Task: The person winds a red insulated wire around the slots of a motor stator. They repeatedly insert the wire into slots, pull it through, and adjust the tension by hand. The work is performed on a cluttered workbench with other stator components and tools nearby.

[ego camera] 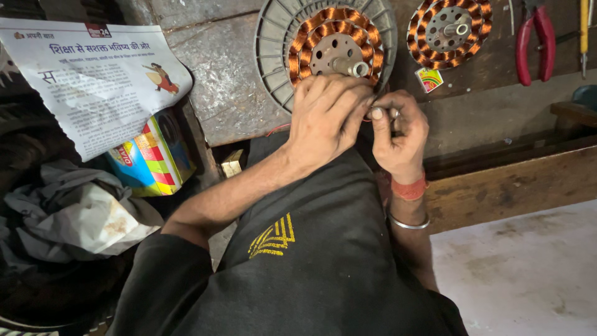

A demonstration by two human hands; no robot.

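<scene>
1. Lap in dark trousers w/ yellow mark [272, 236], nearest the camera.
2. Right hand [398, 134]: fingers curled shut, pinching a small metal bit; red band + metal bangle [408, 222] on wrist.
3. Left hand [326, 115]: palm down, fingers bent over lower edge of the copper-wound stator [333, 43], touching it.
4. Stator lies on bench [224, 74] in a grey ribbed cover.
5. Further right: 2nd copper coil [449, 28], red pliers [535, 40]. Left: newspaper sheet [93, 74].
</scene>
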